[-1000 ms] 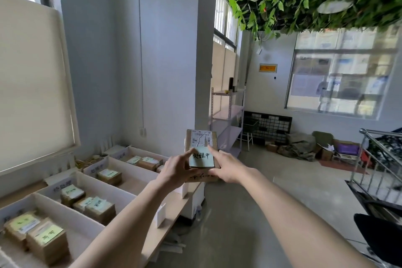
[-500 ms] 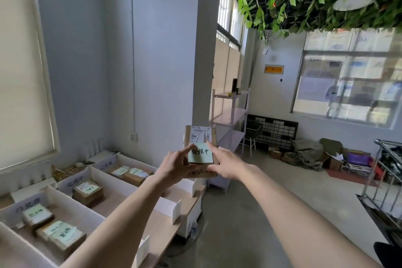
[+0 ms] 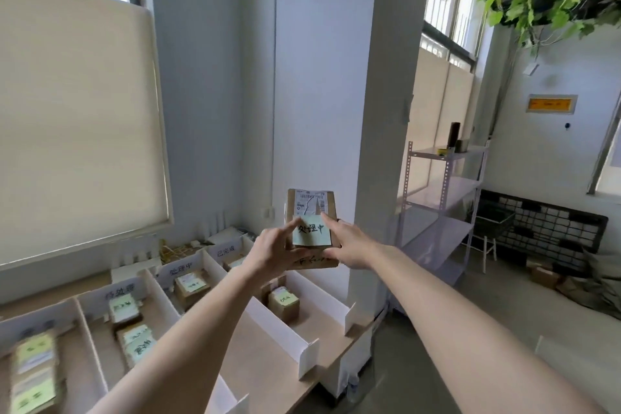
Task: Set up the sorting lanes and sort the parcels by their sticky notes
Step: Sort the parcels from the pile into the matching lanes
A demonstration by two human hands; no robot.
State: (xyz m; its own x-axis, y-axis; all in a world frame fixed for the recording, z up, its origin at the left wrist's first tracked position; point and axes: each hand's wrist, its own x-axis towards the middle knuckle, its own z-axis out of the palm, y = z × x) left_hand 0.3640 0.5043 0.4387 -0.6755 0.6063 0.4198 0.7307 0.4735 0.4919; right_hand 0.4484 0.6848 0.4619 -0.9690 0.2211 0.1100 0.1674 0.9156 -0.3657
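I hold a small brown cardboard parcel (image 3: 331,208) up at arm's length, above the far end of the table. It carries a white shipping label and a pale green sticky note (image 3: 311,231) with handwritten characters. My left hand (image 3: 270,250) grips its left edge, the index finger touching the note. My right hand (image 3: 349,245) holds the right edge, thumb on the front. Below, white dividers (image 3: 279,319) form sorting lanes (image 3: 161,299) on the table, each with a handwritten label and noted parcels (image 3: 191,286) inside.
A white pillar (image 3: 379,111) rises just behind the parcel. A metal shelf rack (image 3: 443,198) stands to its right, with boxes and clutter on the floor beyond. A blind-covered window (image 3: 77,131) is at left. Green leaves hang from the ceiling at top right.
My head has turned left and moved closer, so the lanes sit more centrally. The parcel stays raised in both hands, held the same way.
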